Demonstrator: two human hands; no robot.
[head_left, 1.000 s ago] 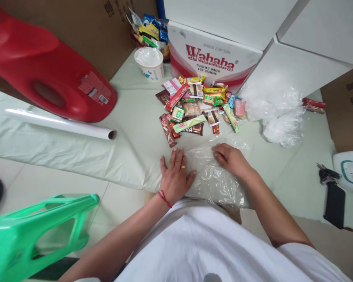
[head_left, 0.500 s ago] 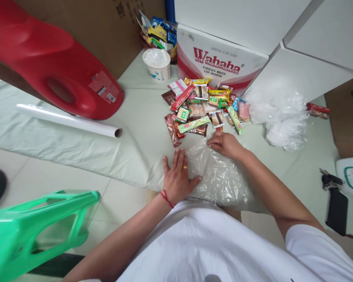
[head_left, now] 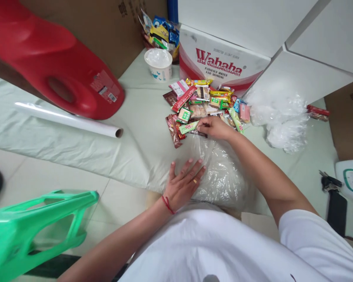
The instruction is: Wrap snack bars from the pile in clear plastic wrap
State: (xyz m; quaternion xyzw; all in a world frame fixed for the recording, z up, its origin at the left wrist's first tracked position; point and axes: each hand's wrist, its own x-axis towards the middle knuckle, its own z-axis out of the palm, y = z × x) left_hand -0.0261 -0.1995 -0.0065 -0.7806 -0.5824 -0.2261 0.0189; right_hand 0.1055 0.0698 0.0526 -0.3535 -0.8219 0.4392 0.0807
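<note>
A clear plastic bag [head_left: 223, 172] lies spread at the table's front edge, against my shirt. My left hand [head_left: 184, 182] rests flat on its left part, fingers spread, with a ring and a red cord at the wrist. Fingers pinched, my right hand [head_left: 213, 127] grips the bag's far edge, and the film stretches up to it. That hand covers part of a green snack stick [head_left: 189, 127] at the near side of a pile of small wrapped snacks [head_left: 198, 111]. A brown-wrapped snack [head_left: 174, 131] lies at the pile's left.
Behind the pile stands a Wahaha carton [head_left: 219, 62]. A paper cup [head_left: 159, 66], a red jug [head_left: 76, 70] and a white roll [head_left: 67, 119] are leftward. Crumpled clear bags [head_left: 282, 117] and a black phone-like object [head_left: 337, 211] lie rightward. A green stool [head_left: 41, 227] stands below left.
My right hand has moved forward and left, drawing the bag's edge up to the snack pile. My left hand has slid right and slightly nearer me, further onto the bag.
</note>
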